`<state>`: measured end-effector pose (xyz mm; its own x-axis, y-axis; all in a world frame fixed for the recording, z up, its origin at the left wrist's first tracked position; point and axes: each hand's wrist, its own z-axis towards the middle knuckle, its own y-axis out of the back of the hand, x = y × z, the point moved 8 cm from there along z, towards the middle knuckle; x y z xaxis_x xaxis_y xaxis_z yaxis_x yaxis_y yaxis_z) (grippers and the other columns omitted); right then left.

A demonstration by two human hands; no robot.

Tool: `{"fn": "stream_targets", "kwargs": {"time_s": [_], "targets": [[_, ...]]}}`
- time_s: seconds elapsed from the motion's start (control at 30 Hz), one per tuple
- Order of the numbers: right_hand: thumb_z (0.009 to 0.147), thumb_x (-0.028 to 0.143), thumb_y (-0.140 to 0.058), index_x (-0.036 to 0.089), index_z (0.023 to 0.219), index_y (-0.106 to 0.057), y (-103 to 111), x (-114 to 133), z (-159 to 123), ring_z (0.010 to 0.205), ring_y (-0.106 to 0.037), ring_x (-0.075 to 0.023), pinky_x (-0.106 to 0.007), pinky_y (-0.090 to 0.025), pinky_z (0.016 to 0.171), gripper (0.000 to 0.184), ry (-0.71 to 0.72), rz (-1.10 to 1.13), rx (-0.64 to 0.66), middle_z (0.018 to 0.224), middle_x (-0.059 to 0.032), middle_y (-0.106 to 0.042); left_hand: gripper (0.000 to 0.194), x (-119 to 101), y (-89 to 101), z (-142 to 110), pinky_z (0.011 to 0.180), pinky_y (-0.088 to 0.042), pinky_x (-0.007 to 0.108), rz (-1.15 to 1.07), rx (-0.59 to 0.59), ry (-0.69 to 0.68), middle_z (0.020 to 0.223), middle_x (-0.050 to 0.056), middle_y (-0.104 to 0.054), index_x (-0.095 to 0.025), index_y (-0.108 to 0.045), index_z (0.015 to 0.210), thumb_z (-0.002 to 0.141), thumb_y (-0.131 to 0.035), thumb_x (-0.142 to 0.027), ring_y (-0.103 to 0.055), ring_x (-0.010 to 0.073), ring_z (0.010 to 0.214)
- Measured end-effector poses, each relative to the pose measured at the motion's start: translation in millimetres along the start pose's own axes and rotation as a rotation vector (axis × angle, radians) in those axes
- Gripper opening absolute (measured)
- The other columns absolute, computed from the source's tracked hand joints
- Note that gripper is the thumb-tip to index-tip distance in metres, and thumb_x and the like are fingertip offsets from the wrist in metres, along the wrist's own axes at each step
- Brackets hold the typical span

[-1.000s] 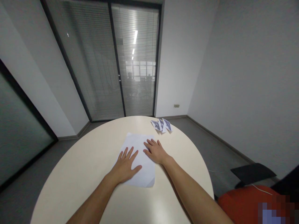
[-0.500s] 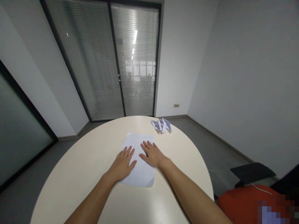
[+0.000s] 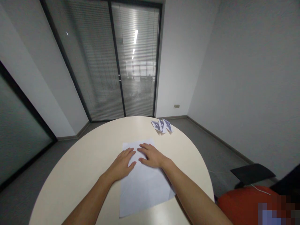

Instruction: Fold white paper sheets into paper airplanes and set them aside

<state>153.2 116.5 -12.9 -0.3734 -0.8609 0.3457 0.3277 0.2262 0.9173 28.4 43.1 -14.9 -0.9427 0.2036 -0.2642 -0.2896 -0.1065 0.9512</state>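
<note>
A blank white sheet of paper (image 3: 145,187) lies at a slight angle on the round table, its near edge slanting. Across the left side of its far half rests my left hand (image 3: 122,164), fingers stretched forward and thumb apart. My right hand (image 3: 152,157) is on the right side of the same half, fingers spread and slightly bent, pointing left. Only a narrow gap separates the two hands. Neither one grips the sheet. My right forearm covers part of the sheet's right edge.
The round cream table (image 3: 77,175) fills the foreground. Several folded paper pieces with dark printed patterns (image 3: 162,126) lie near its far right edge. A red chair (image 3: 241,203) with a black armrest (image 3: 253,174) stands close to the table on the right. Glass doors with blinds (image 3: 138,93) are behind.
The sheet has slid nearer to me and turned, so more of it shows below my hands. Both hands have drawn closer together, the right one shifting left with its fingers bending.
</note>
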Motion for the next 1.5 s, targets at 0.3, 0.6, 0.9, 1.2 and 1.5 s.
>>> {"fn": "stream_targets", "kwargs": {"time_s": [0.3,0.6,0.9,1.2,1.5], "targets": [[0.098,0.064,-0.032,0.02,0.157,-0.03,-5.0,-31.9,-4.8,0.153,-0.013,-0.0325,-0.054,-0.01,0.122,0.073,-0.31,-0.023,0.088,0.165,-0.0102,-0.021,0.06,17.9,-14.3,1.2,0.122,-0.019,0.052,0.09,0.098,0.185,0.163,0.01,-0.028,-0.02,-0.039,0.152,0.101,-0.032,-0.05,-0.02,0.0296,0.152],[0.095,0.068,-0.035,0.018,0.158,-0.027,-2.2,-38.6,-8.4,0.153,-0.008,-0.0338,-0.057,-0.005,0.121,0.08,-0.369,-0.025,0.094,0.166,-0.0126,-0.017,0.057,26.1,-11.4,1.7,0.121,-0.02,0.054,0.144,0.042,0.234,0.16,0.011,-0.033,-0.019,-0.044,0.15,0.102,-0.033,-0.048,-0.026,0.0297,0.15],[0.091,0.076,-0.035,0.025,0.158,-0.029,-3.8,-39.5,-6.8,0.153,-0.006,-0.0356,-0.057,-0.004,0.121,0.084,-0.36,-0.022,0.09,0.166,-0.0109,-0.016,0.063,5.0,-16.3,0.5,0.123,-0.017,0.05,0.067,0.106,0.059,0.164,0.009,-0.025,-0.023,-0.037,0.154,0.1,-0.036,-0.056,-0.019,0.0286,0.152],[0.093,0.075,-0.03,0.025,0.159,-0.024,-4.5,-37.6,-8.0,0.154,-0.003,-0.0346,-0.056,-0.001,0.121,0.083,-0.367,-0.022,0.118,0.167,-0.0095,-0.011,0.062,15.0,-16.6,0.6,0.123,-0.016,0.053,0.101,0.125,0.171,0.165,0.006,-0.02,-0.027,-0.034,0.155,0.101,-0.031,-0.057,-0.015,0.0292,0.153],[0.095,0.072,-0.031,0.024,0.157,-0.032,0.0,-36.3,-6.3,0.152,-0.009,-0.0387,-0.06,-0.004,0.119,0.078,-0.431,-0.06,0.059,0.166,-0.0131,-0.018,0.059,22.2,-6.5,0.6,0.123,-0.015,0.054,0.235,0.023,0.245,0.161,0.013,-0.031,-0.017,-0.042,0.151,0.102,-0.036,-0.049,-0.022,0.0316,0.151]]}}
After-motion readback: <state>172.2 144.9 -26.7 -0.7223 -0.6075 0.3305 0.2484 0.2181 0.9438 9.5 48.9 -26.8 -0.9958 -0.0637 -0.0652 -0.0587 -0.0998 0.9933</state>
